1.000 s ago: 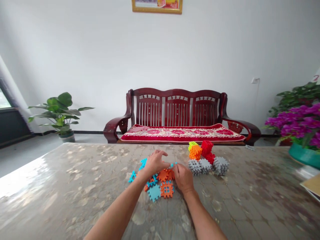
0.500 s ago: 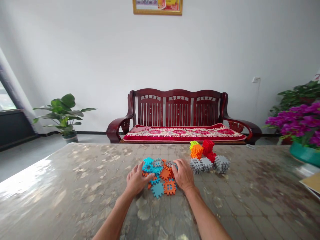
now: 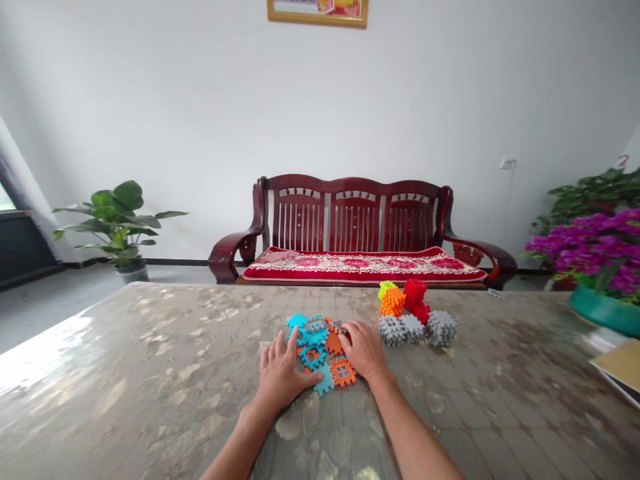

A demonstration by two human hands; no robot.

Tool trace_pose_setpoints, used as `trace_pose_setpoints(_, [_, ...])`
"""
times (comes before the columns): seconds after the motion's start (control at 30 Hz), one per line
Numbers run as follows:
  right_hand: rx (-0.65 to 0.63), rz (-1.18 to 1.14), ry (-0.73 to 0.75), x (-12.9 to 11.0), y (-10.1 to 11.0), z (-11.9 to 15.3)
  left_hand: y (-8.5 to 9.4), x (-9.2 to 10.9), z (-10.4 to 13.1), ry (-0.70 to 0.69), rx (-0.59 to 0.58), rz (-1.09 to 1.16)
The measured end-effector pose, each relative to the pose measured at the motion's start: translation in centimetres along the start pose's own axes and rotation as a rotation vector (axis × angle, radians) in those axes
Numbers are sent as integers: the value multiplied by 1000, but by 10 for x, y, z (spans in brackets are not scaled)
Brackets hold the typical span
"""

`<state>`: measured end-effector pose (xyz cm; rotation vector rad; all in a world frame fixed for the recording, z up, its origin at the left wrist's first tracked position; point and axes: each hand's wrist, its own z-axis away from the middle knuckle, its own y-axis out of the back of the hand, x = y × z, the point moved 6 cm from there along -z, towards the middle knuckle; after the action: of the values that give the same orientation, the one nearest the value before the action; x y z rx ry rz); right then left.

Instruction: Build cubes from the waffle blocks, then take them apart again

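Observation:
A loose pile of notched plastic squares lies between my hands. It has blue pieces (image 3: pixel 313 337), orange ones such as the windowed square (image 3: pixel 343 371), and a grey piece (image 3: pixel 315 325) on top. My left hand (image 3: pixel 285 373) is spread against the pile's left side, its thumb on a teal square (image 3: pixel 325 381) and its fingertips near the blue pieces. My right hand (image 3: pixel 364 348) curls over the pile's right edge, with its thumb and fingers around a small grey piece (image 3: pixel 339 326), partly covered.
Stacks of grey squares (image 3: pixel 401 330), orange pieces (image 3: pixel 393 302) and red pieces (image 3: pixel 415 293) stand to the right on the table (image 3: pixel 175 387). Farther right are a pot of purple flowers (image 3: pixel 605 310) and papers (image 3: pixel 623 367). A wooden bench (image 3: pixel 355 217) stands behind.
My left hand has moved right and nearer the camera, its fingers more spread. The near pieces have shifted slightly right. The view has moved slightly.

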<state>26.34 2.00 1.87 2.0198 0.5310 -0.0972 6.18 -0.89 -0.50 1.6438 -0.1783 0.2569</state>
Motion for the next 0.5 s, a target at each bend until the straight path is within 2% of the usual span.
trace_pose_setpoints(0.27, [23, -20, -5, 1, 2, 1, 4, 0, -8, 34, 34, 24])
trace_pose_setpoints(0.5, [144, -61, -16, 7, 8, 3, 4, -6, -16, 16, 80, 39])
